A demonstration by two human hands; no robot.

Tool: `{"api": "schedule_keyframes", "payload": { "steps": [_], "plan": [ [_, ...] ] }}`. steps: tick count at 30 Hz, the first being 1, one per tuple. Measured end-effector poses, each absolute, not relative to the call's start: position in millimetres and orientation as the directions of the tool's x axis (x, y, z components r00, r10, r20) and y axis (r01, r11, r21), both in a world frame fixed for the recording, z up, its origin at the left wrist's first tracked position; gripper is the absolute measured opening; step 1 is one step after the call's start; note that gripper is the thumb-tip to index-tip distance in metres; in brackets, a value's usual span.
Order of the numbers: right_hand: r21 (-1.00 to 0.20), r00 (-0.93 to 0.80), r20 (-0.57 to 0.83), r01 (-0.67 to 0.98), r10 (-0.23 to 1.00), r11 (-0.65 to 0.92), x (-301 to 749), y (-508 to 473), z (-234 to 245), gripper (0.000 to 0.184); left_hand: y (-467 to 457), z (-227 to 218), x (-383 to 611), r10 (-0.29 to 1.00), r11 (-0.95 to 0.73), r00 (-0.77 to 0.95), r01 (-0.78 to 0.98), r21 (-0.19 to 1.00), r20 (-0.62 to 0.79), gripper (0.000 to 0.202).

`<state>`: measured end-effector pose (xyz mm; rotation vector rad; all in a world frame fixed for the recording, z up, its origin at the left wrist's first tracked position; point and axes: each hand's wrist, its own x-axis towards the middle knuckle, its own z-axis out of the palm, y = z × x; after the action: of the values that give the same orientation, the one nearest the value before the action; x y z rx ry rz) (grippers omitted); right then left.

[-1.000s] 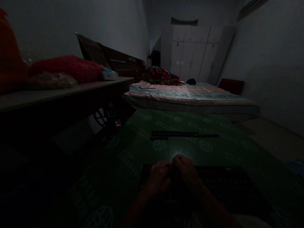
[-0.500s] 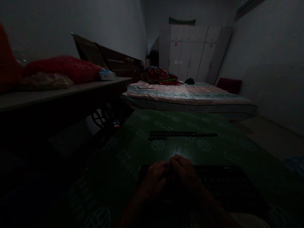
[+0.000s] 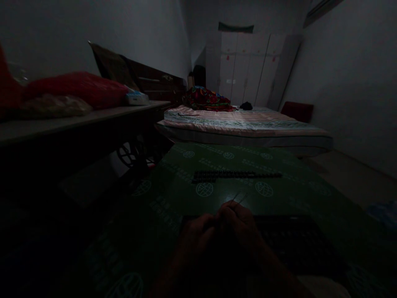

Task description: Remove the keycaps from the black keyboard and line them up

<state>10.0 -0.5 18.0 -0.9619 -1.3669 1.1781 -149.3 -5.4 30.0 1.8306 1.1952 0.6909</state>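
Note:
My right hand (image 3: 240, 221) is closed on a wire keycap puller (image 3: 238, 198), whose two thin prongs point up and away past the fingers. Against it, my left hand (image 3: 198, 231) is closed with its fingertips meeting those of the right; whatever it pinches is hidden. Both hands hover over a dark keyboard (image 3: 291, 238), which lies at the near side of the table, its left part covered by hands and shadow. Beyond them, black keycaps (image 3: 229, 174) are laid out in rows on the green tabletop.
The green table (image 3: 173, 194) bears printed globe marks. Past its far edge is a bed (image 3: 248, 124) with a red patterned blanket (image 3: 207, 99). On the left, a ledge (image 3: 108, 111) carries a red bag (image 3: 77, 89) and a small box (image 3: 138, 98). Light is dim.
The keycap puller's prongs have tilted further to the right. My hands remain together over the keyboard, and the view has shifted slightly.

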Motion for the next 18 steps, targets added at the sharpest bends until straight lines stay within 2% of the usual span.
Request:
{"api": "schedule_keyframes", "payload": {
  "steps": [8,12,15,18],
  "plan": [
    [-0.976,-0.125,0.213,-0.081,0.969,0.204,9,-1,20,0.026,-7,31,-145,0.945,0.011,0.298,0.373,0.928,-0.131,0.022],
    [-0.976,-0.085,0.213,-0.056,0.973,0.209,9,-1,18,0.029,-7,34,-145,0.950,0.026,0.289,0.296,0.955,-0.116,0.023],
    [-0.963,0.015,0.256,0.085,0.967,0.254,14,-1,17,0.031,-6,34,-147,0.973,0.037,0.211,0.237,0.971,-0.089,0.028],
    [-0.854,0.065,0.399,0.388,0.915,0.345,21,-1,18,0.030,-4,31,-149,0.994,0.061,0.074,0.233,0.970,-0.080,0.025]
  ]
}}
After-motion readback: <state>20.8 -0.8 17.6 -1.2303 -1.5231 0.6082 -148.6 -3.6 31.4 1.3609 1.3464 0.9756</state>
